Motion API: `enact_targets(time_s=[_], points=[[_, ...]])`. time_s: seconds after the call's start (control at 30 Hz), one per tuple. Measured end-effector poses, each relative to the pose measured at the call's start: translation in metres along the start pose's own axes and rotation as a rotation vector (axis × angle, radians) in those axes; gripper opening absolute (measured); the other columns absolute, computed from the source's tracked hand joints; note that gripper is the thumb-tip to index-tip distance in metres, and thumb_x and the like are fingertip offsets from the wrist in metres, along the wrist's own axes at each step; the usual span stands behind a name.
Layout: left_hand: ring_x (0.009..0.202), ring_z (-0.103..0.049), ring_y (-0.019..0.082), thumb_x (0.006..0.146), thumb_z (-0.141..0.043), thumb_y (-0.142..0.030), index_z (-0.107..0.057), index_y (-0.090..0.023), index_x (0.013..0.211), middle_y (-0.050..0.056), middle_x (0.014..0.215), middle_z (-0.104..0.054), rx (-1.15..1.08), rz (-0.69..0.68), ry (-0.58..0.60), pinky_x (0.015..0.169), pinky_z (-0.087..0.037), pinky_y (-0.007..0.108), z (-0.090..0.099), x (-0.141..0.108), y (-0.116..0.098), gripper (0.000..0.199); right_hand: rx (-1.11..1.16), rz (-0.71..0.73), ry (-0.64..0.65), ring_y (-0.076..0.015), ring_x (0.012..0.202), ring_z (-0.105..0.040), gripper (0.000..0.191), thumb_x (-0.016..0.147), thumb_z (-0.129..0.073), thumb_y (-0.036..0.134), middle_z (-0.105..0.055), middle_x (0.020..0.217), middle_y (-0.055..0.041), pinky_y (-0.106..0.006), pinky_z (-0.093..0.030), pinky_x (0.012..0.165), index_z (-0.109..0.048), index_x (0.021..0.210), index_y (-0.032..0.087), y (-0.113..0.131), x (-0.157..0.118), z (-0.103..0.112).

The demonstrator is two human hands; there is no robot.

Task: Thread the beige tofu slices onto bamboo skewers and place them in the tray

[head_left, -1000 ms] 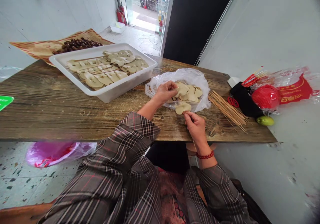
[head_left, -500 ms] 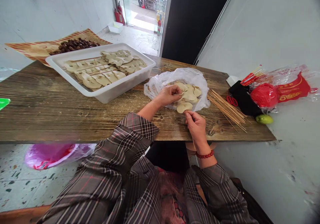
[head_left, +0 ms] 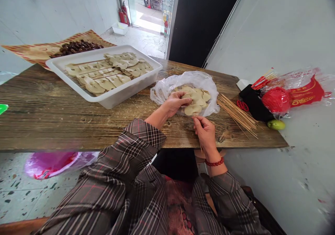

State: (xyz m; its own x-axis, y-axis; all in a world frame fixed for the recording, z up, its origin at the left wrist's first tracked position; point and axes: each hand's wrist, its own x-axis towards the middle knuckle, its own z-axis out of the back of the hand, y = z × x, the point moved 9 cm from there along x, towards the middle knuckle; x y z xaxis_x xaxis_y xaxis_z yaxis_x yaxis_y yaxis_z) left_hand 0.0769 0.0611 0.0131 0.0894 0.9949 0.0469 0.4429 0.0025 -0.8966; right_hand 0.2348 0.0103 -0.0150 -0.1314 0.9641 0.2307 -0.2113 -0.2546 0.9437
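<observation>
My right hand [head_left: 205,132] pinches a thin wooden skewer [head_left: 201,146], whose lower end hangs down past my palm. On the skewer's upper part sits a pale, flat round slice [head_left: 193,110]. Just up and to the left, my left hand [head_left: 174,104] grips another pale slice [head_left: 195,96] between thumb and fingers, close to the skewer's hidden tip. Both hands work over an opened white plastic bag [head_left: 160,90] holding more such slices. Exactly what food the slices are, I cannot tell.
Left on the wooden table [head_left: 52,119] stands a white plastic tray [head_left: 112,101] with several skewers of slices. Dark brown fruits [head_left: 78,47] lie on paper behind it. Loose skewers [head_left: 237,115] lie right of the bag, near a black holder [head_left: 255,102] and a green fruit [head_left: 276,124].
The slice on the skewer has moved slightly up, nearer my left hand. My left fingers have shifted a little on their slice. The camera view has turned very slightly.
</observation>
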Motion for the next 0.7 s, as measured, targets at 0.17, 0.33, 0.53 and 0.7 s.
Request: enact_targets(time_s=[0.17,0.33,0.53,0.7], points=[[0.064,-0.063,0.009,0.064,-0.082,-0.019,-0.066,-0.011,0.093,0.002,0.078,-0.069,-0.099,0.017,-0.083,0.066,-0.05,0.024,0.008,0.0,-0.004,0.034,-0.04,-0.002,0.037,-0.0088,0.046,-0.045,0.036,0.089,-0.06,0.049,-0.055,0.058,0.0037,-0.023,-0.033,0.046,-0.074,0.099,0.017,-0.002,0.0,-0.003],[0.06,-0.062,0.008,0.063,-0.085,-0.023,-0.067,-0.01,0.092,0.002,0.076,-0.07,-0.1,0.006,-0.108,0.062,-0.051,0.023,0.009,0.0,-0.005,0.036,-0.071,0.022,0.044,-0.0095,0.048,-0.045,0.036,0.089,-0.059,0.048,-0.056,0.058,0.003,-0.023,-0.034,0.048,-0.074,0.098,0.017,0.0,0.0,-0.003],[0.056,-0.057,0.006,0.066,-0.081,-0.022,-0.068,-0.011,0.082,0.0,0.067,-0.066,-0.013,-0.012,-0.11,0.055,-0.044,0.018,0.008,0.001,0.002,0.024,-0.092,0.036,0.003,-0.0111,0.052,-0.047,0.034,0.09,-0.059,0.046,-0.055,0.057,0.0028,-0.024,-0.033,0.051,-0.074,0.094,0.016,0.004,-0.001,0.001],[0.056,-0.057,0.006,0.067,-0.08,-0.02,-0.067,-0.011,0.083,-0.001,0.069,-0.065,-0.001,0.042,-0.088,0.054,-0.044,0.018,0.001,0.0,0.009,0.023,-0.081,0.029,-0.025,-0.0111,0.052,-0.047,0.033,0.089,-0.059,0.045,-0.056,0.058,0.0026,-0.024,-0.034,0.052,-0.074,0.093,0.016,0.002,0.0,0.003]])
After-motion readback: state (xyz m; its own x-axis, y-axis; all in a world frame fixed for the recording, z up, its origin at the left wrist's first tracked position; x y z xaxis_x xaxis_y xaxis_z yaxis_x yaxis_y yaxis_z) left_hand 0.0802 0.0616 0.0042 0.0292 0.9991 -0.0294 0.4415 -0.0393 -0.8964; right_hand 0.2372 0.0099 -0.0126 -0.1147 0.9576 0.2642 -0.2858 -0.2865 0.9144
